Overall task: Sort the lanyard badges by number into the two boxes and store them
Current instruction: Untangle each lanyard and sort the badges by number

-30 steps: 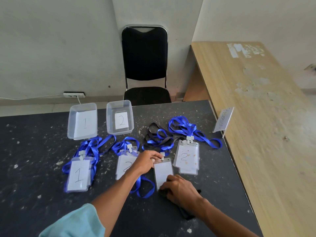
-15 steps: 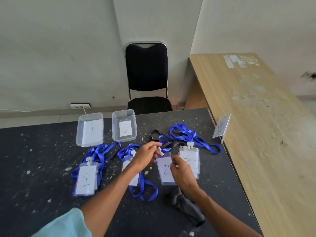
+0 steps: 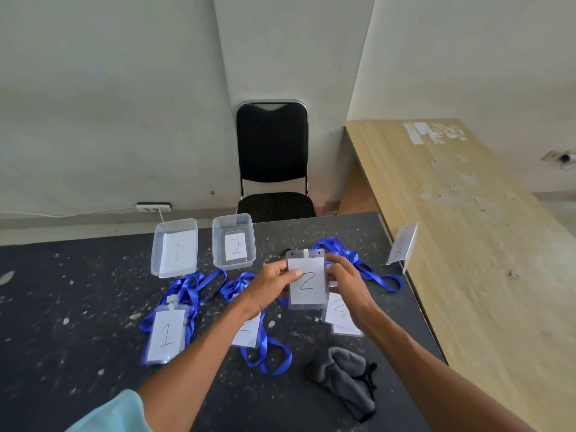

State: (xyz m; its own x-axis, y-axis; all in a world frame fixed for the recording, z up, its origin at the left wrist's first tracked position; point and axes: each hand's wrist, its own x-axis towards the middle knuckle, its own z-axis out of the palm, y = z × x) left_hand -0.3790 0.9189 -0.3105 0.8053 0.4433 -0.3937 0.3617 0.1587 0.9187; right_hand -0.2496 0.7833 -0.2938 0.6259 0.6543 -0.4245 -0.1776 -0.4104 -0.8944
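Observation:
A clear badge marked 2 (image 3: 306, 283) is held up above the dark table (image 3: 78, 307). My left hand (image 3: 270, 286) pinches its left edge and my right hand (image 3: 347, 285) grips its right edge. Behind it stand two clear boxes, one labelled 1 (image 3: 175, 247) and one labelled 2 (image 3: 233, 241). On the table lie a badge marked 1 (image 3: 165, 335) with a blue lanyard, a badge (image 3: 247, 333) half hidden under my left forearm, and a badge marked 2 (image 3: 339, 313) under my right hand.
A grey cloth (image 3: 344, 377) lies near my right forearm. A blue lanyard (image 3: 367, 269) loops at the table's right side. A small sign holder (image 3: 402, 244) stands at the edge of the wooden table (image 3: 467, 244). A black chair (image 3: 272, 160) is behind.
The badge marked 2 has been lifted off the table and raised upright between both hands. The camera view has tilted upward.

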